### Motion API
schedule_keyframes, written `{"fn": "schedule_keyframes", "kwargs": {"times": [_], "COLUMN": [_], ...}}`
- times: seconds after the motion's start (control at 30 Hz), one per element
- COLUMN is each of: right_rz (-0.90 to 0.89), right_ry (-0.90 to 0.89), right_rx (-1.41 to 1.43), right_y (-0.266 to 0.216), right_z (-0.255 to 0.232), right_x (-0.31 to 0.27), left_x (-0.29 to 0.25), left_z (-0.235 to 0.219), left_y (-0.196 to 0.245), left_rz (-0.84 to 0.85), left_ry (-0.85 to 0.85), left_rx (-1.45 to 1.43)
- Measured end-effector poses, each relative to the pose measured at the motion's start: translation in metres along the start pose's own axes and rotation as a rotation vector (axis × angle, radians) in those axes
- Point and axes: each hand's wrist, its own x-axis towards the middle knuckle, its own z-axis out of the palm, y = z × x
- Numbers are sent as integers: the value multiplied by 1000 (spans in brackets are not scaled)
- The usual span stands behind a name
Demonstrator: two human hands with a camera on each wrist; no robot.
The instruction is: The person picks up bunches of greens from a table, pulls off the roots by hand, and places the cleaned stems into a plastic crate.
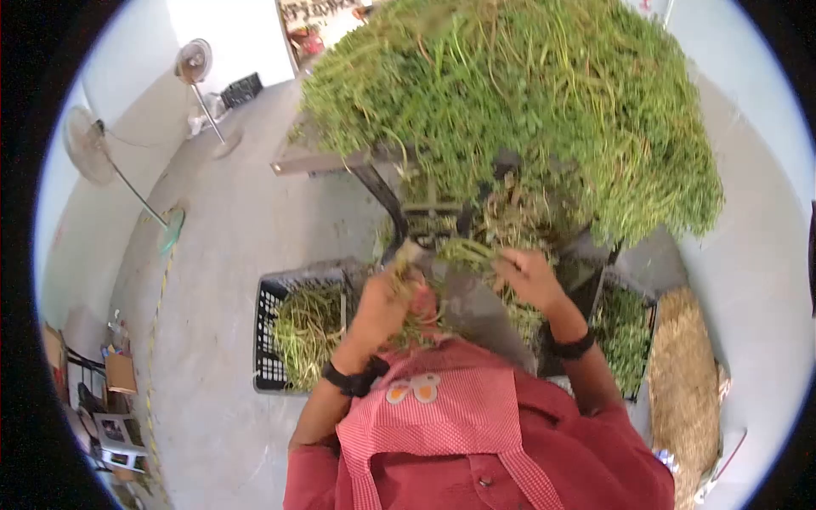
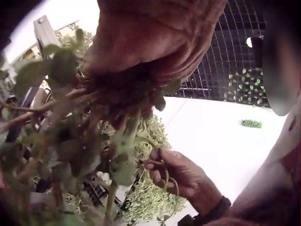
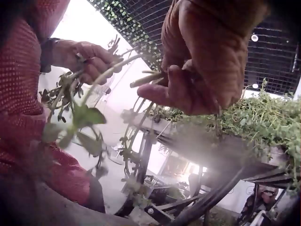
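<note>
In front of the apron, my left hand (image 1: pixel 380 310) grips a bunch of leafy green stems (image 2: pixel 113 165), which trails below its curled fingers in the left wrist view. To its right, my right hand (image 1: pixel 534 280) pinches a few thin green stems (image 1: pixel 466 248) between thumb and fingers. Their cut-looking ends (image 3: pixel 146 80) stick out past the thumb in the right wrist view. Both hands are apart, at about the same height, just before the table's near edge. A large heap of leafy greens (image 1: pixel 510 93) covers the table (image 1: pixel 319 160) and hangs over its front.
A black crate (image 1: pixel 270 340) of stems stands on the floor at left. Another crate (image 1: pixel 653 336) with green leaves is at right, beside a straw-coloured sack (image 1: pixel 684 382). Loose stems (image 1: pixel 518 212) lie under the table. Two standing fans (image 1: pixel 194 61) are at the far left.
</note>
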Motion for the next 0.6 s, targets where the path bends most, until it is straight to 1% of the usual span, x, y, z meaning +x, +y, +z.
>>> {"fn": "schedule_keyframes", "kwargs": {"times": [0.03,0.1,0.13,0.2,0.27,0.3,0.37,0.4,0.43,0.5,0.53,0.6], "right_rz": [111,86,121,-28,-40,-64,-76,-86,-96,-113,-136,-113], "right_ry": [-63,-120,-124,-187,-199,-203,-220,-260,-300,-285,-273,-283], "right_rx": [61,18,40,-39,-25,-27,-24,-30,-37,-56,-77,-90], "right_y": [-12,-6,-4,-5,-8,-10,-11,-11,-10,-1,3,4], "right_z": [-4,-5,-4,-4,-2,-1,-1,-2,-3,-3,-3,-5], "right_x": [-1,0,0,2,1,-1,-3,-2,-2,-2,-1,-2], "left_x": [4,9,12,21,27,29,36,41,44,48,49,47], "left_z": [-3,-2,-3,-1,5,9,18,22,24,26,28,32], "left_y": [5,21,36,41,38,35,26,20,18,15,12,7], "left_rz": [-24,-97,-144,-204,-20,-34,152,178,175,-31,-36,8], "left_ry": [2,-15,-23,-30,-28,-34,-146,-179,-184,-378,-383,-525], "left_rx": [-41,-85,-62,-34,150,156,165,191,190,289,289,60]}}
